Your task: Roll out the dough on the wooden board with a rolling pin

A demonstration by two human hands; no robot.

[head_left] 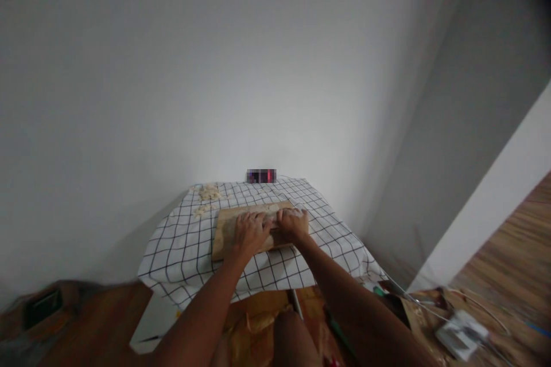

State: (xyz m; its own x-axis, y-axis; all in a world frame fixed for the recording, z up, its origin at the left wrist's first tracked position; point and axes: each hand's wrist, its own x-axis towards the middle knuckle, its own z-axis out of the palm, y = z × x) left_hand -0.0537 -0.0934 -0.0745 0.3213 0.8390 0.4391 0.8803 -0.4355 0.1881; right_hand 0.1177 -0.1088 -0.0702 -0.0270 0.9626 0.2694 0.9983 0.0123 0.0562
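A light wooden board (224, 232) lies on a white checked cloth (181, 246) over a small table. My left hand (252, 230) rests palm down toward the middle of the board, its fingers spread forward. Beside it, my right hand (293, 223) is on the board's right part with its fingers curled; whatever may be under them is hidden. A pale, dough-like patch shows around the fingers, too small to make out well. Pale scraps (209, 192) are scattered on the cloth at the back left.
A blurred dark device (262, 176) stands at the table's back edge against the wall. At the lower right, a white power strip (461, 334) and cables lie on the floor. A white box (150, 321) is below the table's left front.
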